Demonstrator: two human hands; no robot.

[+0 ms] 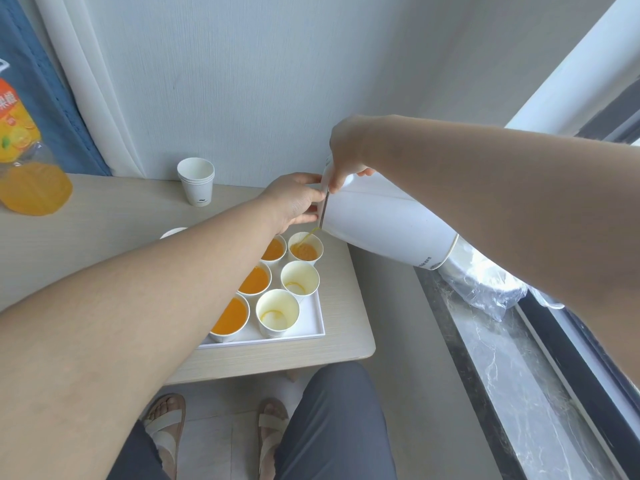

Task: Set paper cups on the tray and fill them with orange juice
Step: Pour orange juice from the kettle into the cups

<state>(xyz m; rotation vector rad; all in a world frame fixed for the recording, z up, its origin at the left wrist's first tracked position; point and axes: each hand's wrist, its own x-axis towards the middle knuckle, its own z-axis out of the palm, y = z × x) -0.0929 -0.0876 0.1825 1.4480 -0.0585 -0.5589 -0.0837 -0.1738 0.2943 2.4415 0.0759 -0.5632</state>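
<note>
Juice stream (307, 239) from jug (381, 226) into cup (321, 249)

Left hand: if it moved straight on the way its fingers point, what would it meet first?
The white jug, at its pouring end; the left hand seems to touch it there, though depth is unclear.

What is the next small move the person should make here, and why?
Probably hold the white plastic jug at this tilt a moment longer: the right hand grips it, the left hand touches its mouth, and a juice stream falls into the far right white paper cup, which looks less full than the left-column cups. The two nearer right cups on the white tray hold only traces.
</note>
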